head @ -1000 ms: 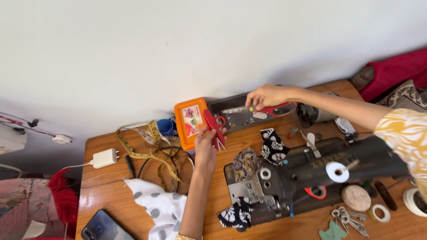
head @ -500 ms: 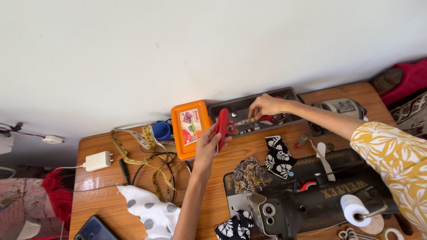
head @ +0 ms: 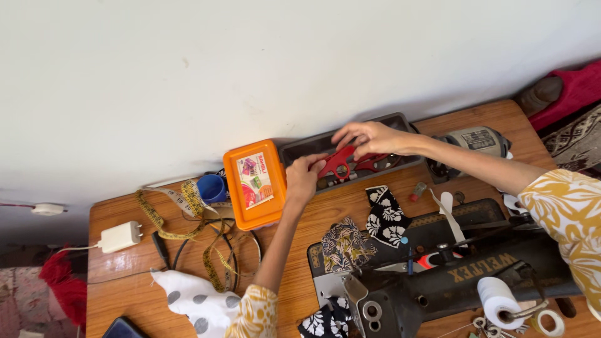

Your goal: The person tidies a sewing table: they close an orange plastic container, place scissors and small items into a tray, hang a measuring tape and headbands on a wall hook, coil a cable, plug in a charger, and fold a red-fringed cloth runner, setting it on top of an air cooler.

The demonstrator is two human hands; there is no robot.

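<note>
We look down on a cluttered wooden surface (head: 188, 294) set against a white wall. Both our hands reach away from us to a long grey tray (head: 294, 150) at the far edge, just to the right of an orange box (head: 254, 183).

Our left hand (head: 305, 177) rests at the tray's near rim, fingers pinched on a pair of red thread snips (head: 337, 161). The snips lie tilted over the tray, long axis running from lower left, at our left hand, up to the right. We cannot tell which end is the blades.

Our right hand (head: 366, 138) comes in from the right and arches over the tray with fingers spread, its fingertips touching the upper end of the snips. Whether it actually grips them, we cannot tell. Under this hand lies a second red-handled tool (head: 374, 163), partly hidden.

So the snips sit between the hands, the left hand nearer and holding them.

Closer to us stand a black sewing machine (head: 451, 275), patterned fabric scraps (head: 385, 216), a yellow measuring tape (head: 188, 216), a white charger (head: 118, 236) and spotted white cloth (head: 194, 303).
</note>
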